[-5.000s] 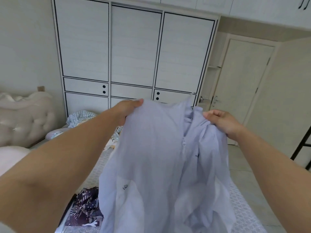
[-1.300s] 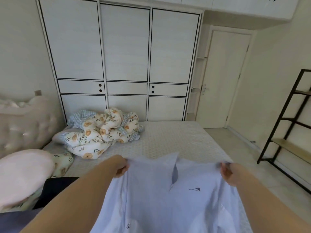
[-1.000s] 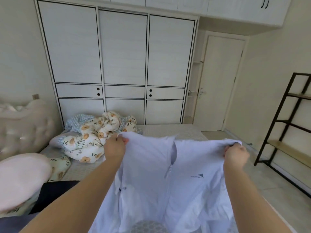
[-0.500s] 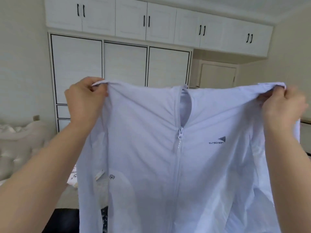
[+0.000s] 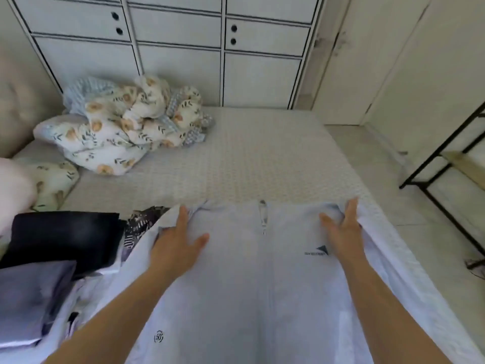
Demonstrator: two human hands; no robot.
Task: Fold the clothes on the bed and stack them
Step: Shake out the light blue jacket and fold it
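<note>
Lowered from where you held it up half a second ago, the pale blue jacket (image 5: pixel 262 298) now lies zip-up across the frame's lower centre. Your left hand (image 5: pixel 175 245) and right hand (image 5: pixel 341 232) press flat, fingers spread, gripping nothing. It looks thin, limp and likely slippery; pinch the shoulder seams. Beyond lies bare bed (image 5: pixel 262 158).

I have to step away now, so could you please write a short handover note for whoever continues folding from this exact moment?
Left hand: open, flat on the pale blue zip jacket near its left shoulder.
Right hand: open, resting at the right shoulder; no grip on the cloth.
The jacket lies front up on the bed, zipper towards the wardrobe, unfolded.
At the left: a dark folded garment, a lavender one and a patterned one partly under the jacket.
Left: fold the jacket, stack it, then handle the floral bundle if it counts.
</note>
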